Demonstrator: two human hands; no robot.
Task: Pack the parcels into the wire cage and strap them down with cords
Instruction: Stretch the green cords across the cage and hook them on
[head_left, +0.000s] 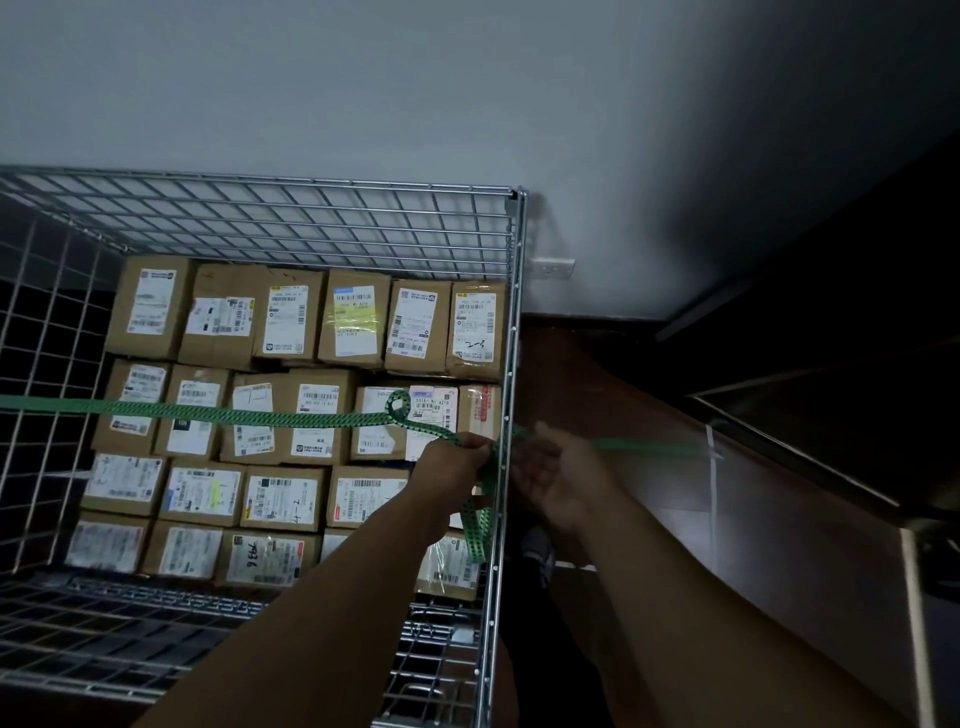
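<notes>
A wire cage (511, 332) holds several rows of brown cardboard parcels (291, 317) with white labels facing me. A green perforated cord (234, 415) stretches from the cage's left side across the parcels, makes a small loop, and reaches the right wall. My left hand (457, 462), inside the cage, is shut on the cord at that wall. My right hand (556, 470) is outside the wall, fingers curled at the same spot; a blurred green stretch runs from it to the right. A loose end of the cord (478, 535) hangs down below my hands.
A white wall with a socket (556, 269) stands behind the cage. A dark cabinet or counter (831, 364) fills the right side. Between it and the cage is a narrow strip of brown floor, where a shoe (537, 551) shows.
</notes>
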